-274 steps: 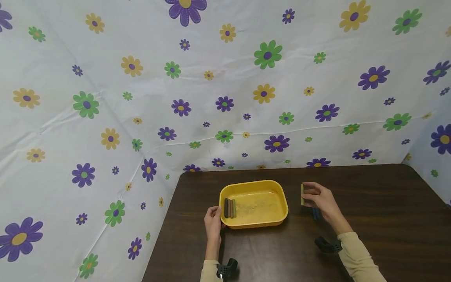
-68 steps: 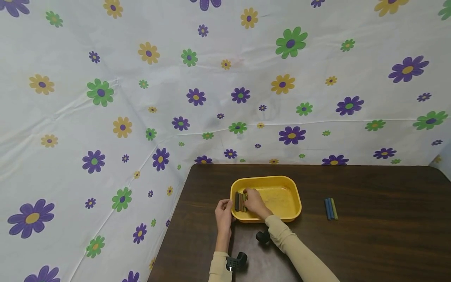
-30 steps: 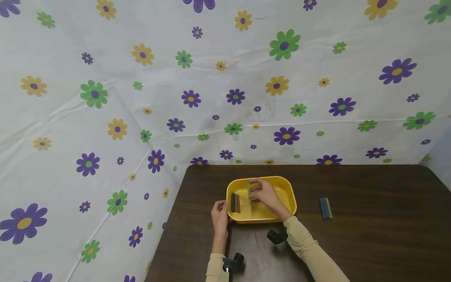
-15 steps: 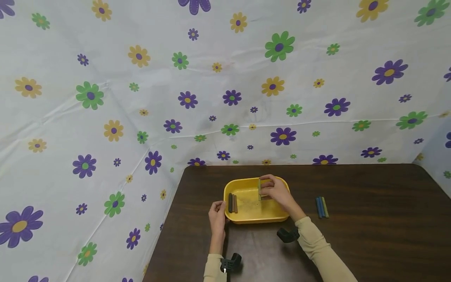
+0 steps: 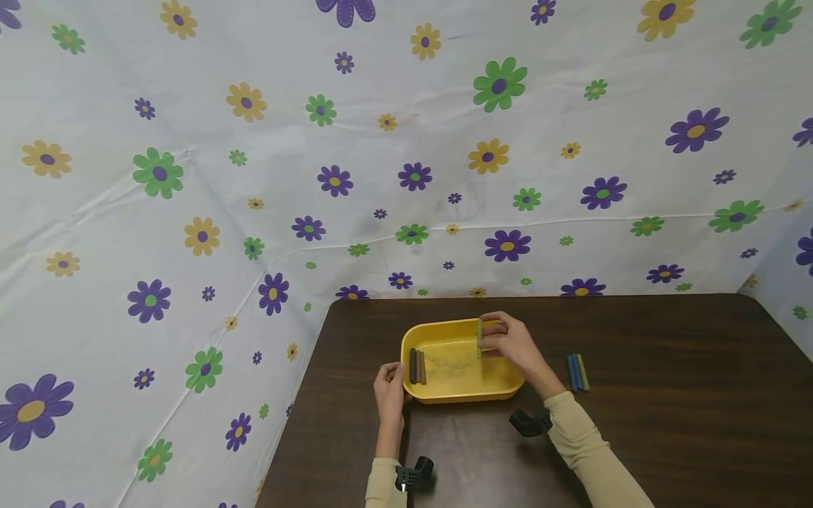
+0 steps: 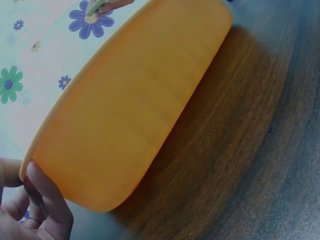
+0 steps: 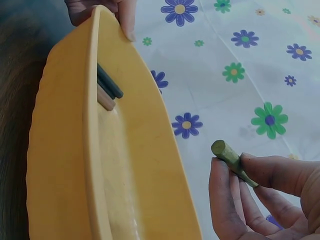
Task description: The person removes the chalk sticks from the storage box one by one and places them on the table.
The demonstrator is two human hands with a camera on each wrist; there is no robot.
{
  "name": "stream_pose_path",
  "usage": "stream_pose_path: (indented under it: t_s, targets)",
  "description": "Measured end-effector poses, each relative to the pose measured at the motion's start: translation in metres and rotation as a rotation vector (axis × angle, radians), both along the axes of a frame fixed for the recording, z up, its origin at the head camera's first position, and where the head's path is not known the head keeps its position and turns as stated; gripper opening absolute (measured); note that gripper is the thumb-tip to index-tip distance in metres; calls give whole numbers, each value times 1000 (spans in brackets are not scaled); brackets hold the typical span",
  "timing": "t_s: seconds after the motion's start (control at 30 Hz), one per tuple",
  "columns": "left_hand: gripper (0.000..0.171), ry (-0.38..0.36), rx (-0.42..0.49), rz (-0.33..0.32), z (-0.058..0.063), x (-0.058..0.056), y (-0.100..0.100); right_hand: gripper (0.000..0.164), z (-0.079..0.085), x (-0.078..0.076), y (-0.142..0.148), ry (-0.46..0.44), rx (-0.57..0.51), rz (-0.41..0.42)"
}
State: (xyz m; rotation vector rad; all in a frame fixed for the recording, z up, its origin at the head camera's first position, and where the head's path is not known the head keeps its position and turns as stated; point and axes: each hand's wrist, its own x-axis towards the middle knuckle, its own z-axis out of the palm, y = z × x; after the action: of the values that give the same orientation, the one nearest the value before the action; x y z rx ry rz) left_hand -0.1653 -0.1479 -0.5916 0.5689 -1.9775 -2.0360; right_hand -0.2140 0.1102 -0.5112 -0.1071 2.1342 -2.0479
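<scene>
My left hand point(image 5: 389, 395) pinches the left rim of a yellow plastic tray point(image 5: 460, 397) on the table. In the left wrist view, the thumb and fingers point(image 6: 47, 197) grip a corner of its rim. My right hand point(image 5: 511, 344) holds a green stick point(image 5: 479, 339) upright over the tray's right part. Seen from the right wrist, this green stick point(image 7: 227, 155) is round with a flat end, pinched between thumb and fingers. Dark sticks point(image 7: 111, 84) and brown sticks point(image 5: 420, 368) lie side by side against the tray's left inner wall.
Right of the tray, blue sticks point(image 5: 574, 372) and another green stick point(image 5: 583, 372) lie together on the dark wooden table point(image 5: 673, 395). A flower-patterned white cloth point(image 5: 368, 148) hangs behind and to the left of the table.
The right hand has placed its earlier green stick beside the blue ones, reached into the tray and lifted another green stick, carrying it rightward. The left hand stays at the rim.
</scene>
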Motion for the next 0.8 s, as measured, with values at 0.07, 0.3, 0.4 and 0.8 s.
stream_pose_path:
  t_s: [0.07, 0.3, 0.4, 0.8]
  targets:
    - [23, 2, 1, 1, 0, 0, 0, 53, 1, 1, 4, -1, -5, -6]
    - [22, 5, -2, 9, 4, 2, 3, 52, -1, 1, 17, 5, -5, -23]
    - [22, 10, -3, 9, 5, 2, 3, 52, -2, 0, 20, 4, 11, -36]
    - [23, 0, -29, 7, 6, 1, 3, 55, 3, 4, 41, -15, -3, -80]
